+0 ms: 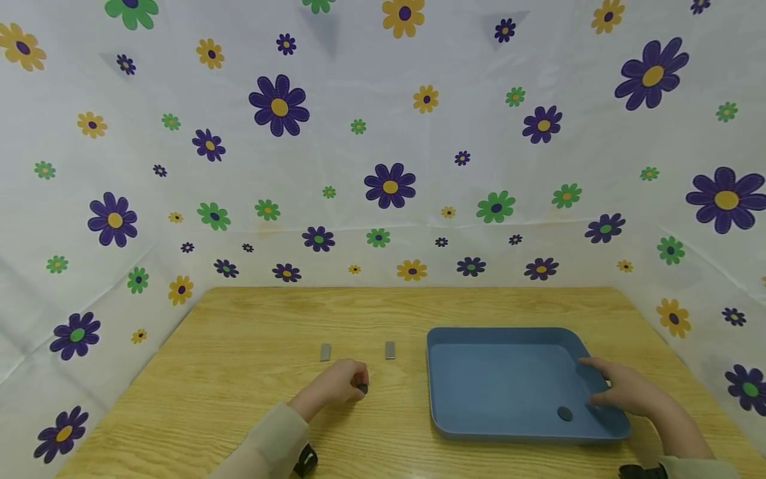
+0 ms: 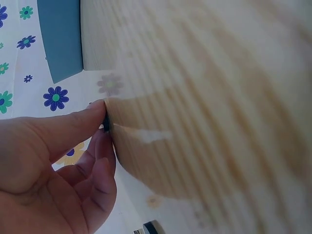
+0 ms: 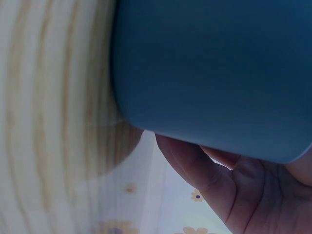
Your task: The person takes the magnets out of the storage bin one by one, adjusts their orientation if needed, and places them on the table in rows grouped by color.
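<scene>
My left hand [image 1: 341,382] pinches a small dark disc [image 1: 362,388] between thumb and fingertips, just above the table and left of the tray. In the left wrist view, the dark disc [image 2: 106,121] shows as a thin edge at the fingertips. A blue rectangular tray [image 1: 439,399] lies to the right. My right hand [image 1: 631,391] grips its right side wall, with some digits over the rim. From the right wrist, other fingers [image 3: 195,163] show along the outside of the wall. Another dark round disc [image 1: 565,414] lies flat inside the tray, near its front right corner.
Two small grey rectangular pieces [image 1: 390,350] lie apart on the wooden table [image 1: 269,319], beyond the left hand. A white flower-printed sheet [image 1: 335,146] hangs behind the table and along both sides.
</scene>
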`<state>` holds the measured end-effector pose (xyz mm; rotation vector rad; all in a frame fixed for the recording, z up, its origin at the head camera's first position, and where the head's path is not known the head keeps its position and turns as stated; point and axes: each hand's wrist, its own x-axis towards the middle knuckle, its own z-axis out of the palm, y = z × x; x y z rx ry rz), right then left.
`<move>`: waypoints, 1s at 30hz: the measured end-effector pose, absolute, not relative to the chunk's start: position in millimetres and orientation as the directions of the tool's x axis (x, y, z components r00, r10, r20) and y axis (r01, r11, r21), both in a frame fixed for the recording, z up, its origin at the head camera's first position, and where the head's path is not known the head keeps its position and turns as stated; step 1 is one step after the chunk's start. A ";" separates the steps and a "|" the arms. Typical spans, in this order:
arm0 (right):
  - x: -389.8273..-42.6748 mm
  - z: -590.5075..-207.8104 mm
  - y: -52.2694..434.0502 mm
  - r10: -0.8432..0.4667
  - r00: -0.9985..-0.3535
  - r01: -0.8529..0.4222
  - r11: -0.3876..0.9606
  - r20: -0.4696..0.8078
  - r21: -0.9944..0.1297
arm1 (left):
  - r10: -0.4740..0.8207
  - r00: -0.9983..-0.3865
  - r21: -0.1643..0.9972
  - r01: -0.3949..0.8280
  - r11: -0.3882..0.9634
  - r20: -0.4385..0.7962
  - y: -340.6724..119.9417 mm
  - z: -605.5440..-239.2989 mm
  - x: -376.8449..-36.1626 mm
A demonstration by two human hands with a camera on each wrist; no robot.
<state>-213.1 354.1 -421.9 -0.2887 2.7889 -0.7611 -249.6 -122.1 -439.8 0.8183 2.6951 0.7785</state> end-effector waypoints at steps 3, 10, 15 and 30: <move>-212.8 -421.7 353.9 -0.248 -0.953 -0.126 0.845 -0.173 -0.520 | 0.568 -0.821 0.551 0.448 0.704 -0.059 -122.2 -440.8 -250.3; -212.2 -420.9 353.4 -0.251 -0.952 -0.125 0.840 -0.174 -0.528 | 0.560 -0.827 0.548 0.446 0.708 -0.050 -122.1 -439.4 -249.2; -212.2 -420.8 353.5 -0.248 -0.954 -0.124 0.841 -0.171 -0.527 | 0.520 -0.853 0.593 0.400 0.699 -0.037 -121.6 -436.8 -248.3; -213.3 -422.5 355.2 -0.253 -0.953 -0.134 0.847 -0.169 -0.515 | 0.519 -0.853 0.699 0.404 0.590 0.055 -98.5 -422.3 -250.3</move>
